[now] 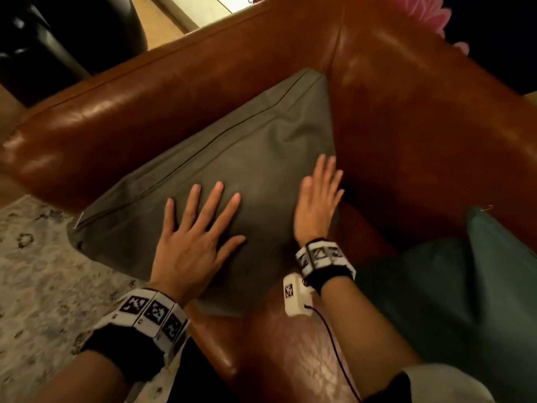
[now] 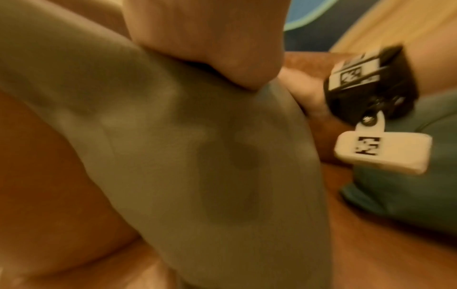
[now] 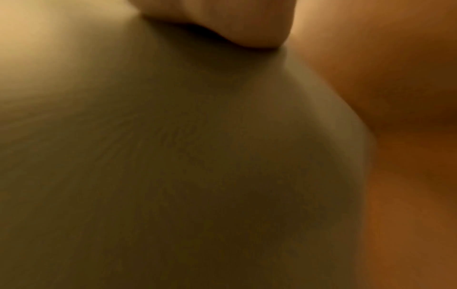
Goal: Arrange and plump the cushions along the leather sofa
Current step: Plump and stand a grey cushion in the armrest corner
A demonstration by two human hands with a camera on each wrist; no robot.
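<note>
An olive-grey cushion (image 1: 232, 158) leans in the corner of the brown leather sofa (image 1: 406, 117), against its arm and back. My left hand (image 1: 197, 228) lies flat on the cushion's face with fingers spread. My right hand (image 1: 319, 199) presses flat on the cushion's right edge, fingers straight and together. A dark green cushion (image 1: 465, 286) lies on the seat at the right. In the left wrist view the olive cushion (image 2: 185, 156) fills the frame under the heel of my left hand (image 2: 222, 48), with the green cushion (image 2: 408, 195) beside it. The right wrist view shows blurred olive fabric (image 3: 173, 166).
A pale patterned rug (image 1: 37, 271) covers the floor at the left of the sofa. A black rounded object (image 1: 58, 33) stands beyond the sofa arm at top left. Something pink (image 1: 430, 13) shows behind the sofa back at top right.
</note>
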